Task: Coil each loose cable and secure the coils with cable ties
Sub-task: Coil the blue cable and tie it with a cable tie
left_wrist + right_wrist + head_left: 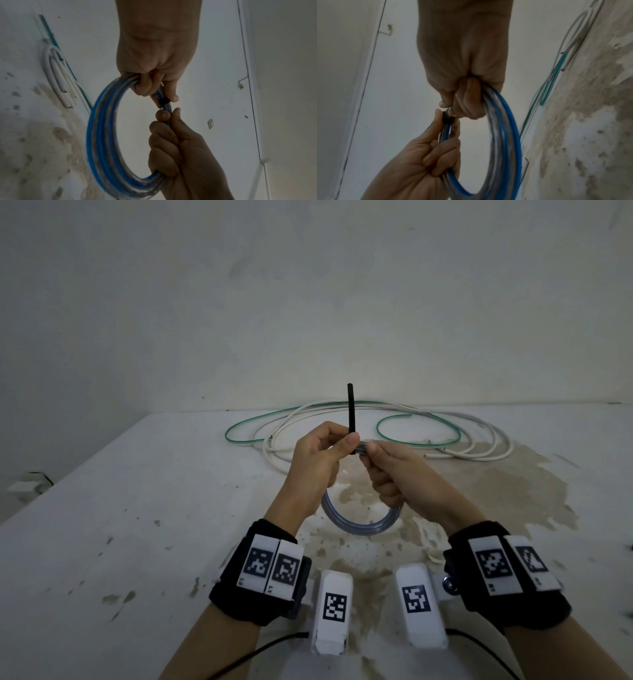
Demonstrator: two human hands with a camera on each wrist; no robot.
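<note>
A coil of blue and clear cable (pixel 359 525) hangs between both hands above the table. My left hand (pixel 337 446) grips the coil's top left, and its thumb and forefinger pinch a black cable tie (pixel 351 412) whose free end stands straight up. In the left wrist view the black cable tie (pixel 164 100) wraps the coil (pixel 102 135) at the fingertips. My right hand (pixel 376 455) grips the coil just right of the tie, fingers curled round the strands (pixel 505 135). The two hands' fingertips nearly touch at the tie (pixel 447 119).
A loose green cable (pixel 407 415) and a loose white cable (pixel 472 457) lie tangled at the back of the white, stained table (pixel 137 508), close to the wall. The table's left edge runs diagonally away at the left.
</note>
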